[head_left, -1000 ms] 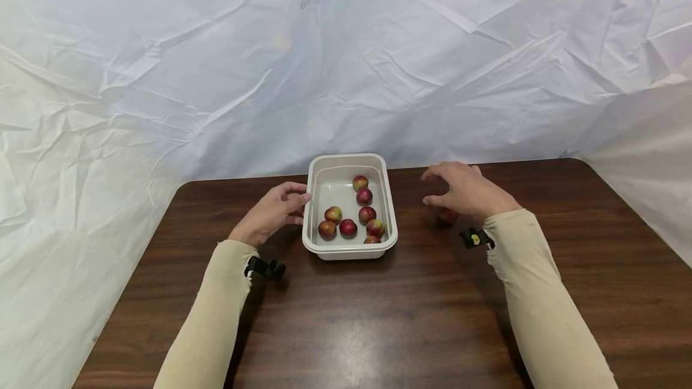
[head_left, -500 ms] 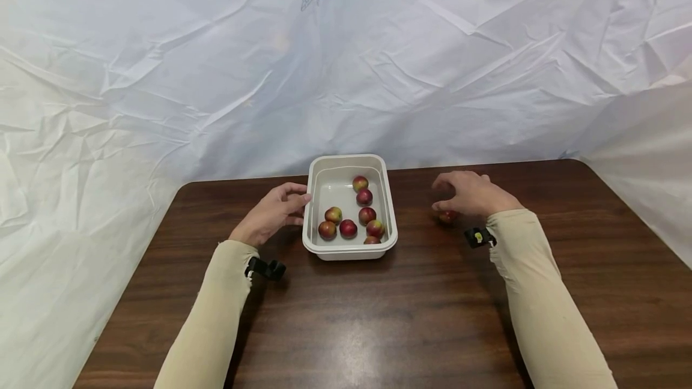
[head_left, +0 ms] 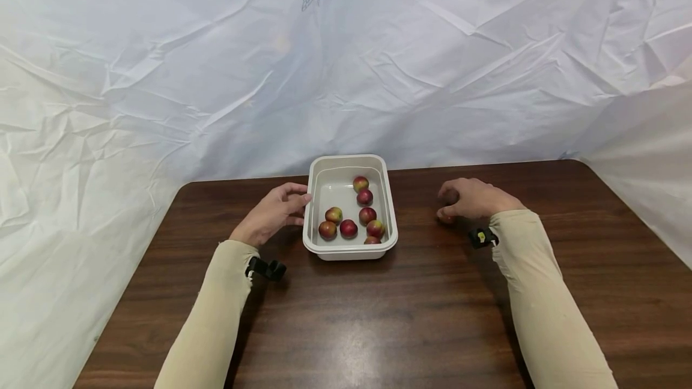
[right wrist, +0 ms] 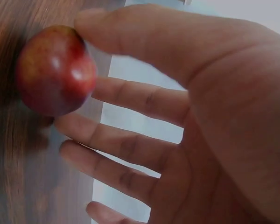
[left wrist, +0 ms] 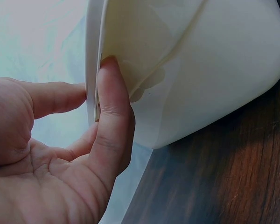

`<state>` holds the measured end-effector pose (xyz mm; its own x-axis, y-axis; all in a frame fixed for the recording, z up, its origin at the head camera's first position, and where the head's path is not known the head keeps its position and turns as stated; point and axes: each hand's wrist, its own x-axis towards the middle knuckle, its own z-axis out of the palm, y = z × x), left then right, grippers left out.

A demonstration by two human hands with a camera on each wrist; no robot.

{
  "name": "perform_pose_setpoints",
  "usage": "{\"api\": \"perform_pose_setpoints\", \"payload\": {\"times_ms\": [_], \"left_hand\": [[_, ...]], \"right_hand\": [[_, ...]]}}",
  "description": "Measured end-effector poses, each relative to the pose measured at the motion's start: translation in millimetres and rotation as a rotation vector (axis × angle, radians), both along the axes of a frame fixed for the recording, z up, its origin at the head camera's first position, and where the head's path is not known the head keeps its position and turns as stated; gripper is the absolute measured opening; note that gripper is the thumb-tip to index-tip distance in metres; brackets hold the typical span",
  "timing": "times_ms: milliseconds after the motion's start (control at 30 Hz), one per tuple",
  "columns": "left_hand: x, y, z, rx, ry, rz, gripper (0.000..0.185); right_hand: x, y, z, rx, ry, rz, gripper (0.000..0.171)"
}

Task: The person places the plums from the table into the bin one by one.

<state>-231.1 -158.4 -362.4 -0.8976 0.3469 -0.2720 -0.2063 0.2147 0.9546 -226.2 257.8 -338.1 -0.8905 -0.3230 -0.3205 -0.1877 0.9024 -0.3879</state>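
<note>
My left hand (head_left: pixel 273 212) pinches the left rim of an off-white plastic tub (head_left: pixel 350 251), the thumb on one side and the fingers on the other. Several small red-and-yellow fruits (head_left: pixel 348 229) lie spread over the bottom of this tub. To its right, my right hand (head_left: pixel 476 197) is low over the table with its thumb and fingers around one more small red fruit (right wrist: pixel 56 70). In the right wrist view the thumb tip meets the top of that fruit, and the index fingertip is at its far side; the other fingers are spread below.
Both things stand near the back edge of a dark brown wooden table (head_left: pixel 346 317). Behind and beside it hangs a creased white sheet (head_left: pixel 346 89). Black straps with small cameras (head_left: pixel 266 269) sit at both wrists.
My right hand has moved slightly right and down onto the fruit, its thumb and fingers drawing in around it. The left hand, the tub and the fruits inside stay where they were.
</note>
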Motion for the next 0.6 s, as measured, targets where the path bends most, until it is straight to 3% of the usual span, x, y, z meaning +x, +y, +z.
{"api": "perform_pose_setpoints", "payload": {"times_ms": [400, 600], "left_hand": [[-0.2, -0.1, -1.3, -0.005, 0.004, -0.006, 0.046], [-0.6, -0.3, -0.6, -0.010, 0.002, -0.008, 0.047]], "right_hand": [[2.8, -0.1, 0.3, 0.076, -0.051, -0.019, 0.038], [-0.2, -3.2, -2.1, 0.091, -0.008, 0.007, 0.026]]}}
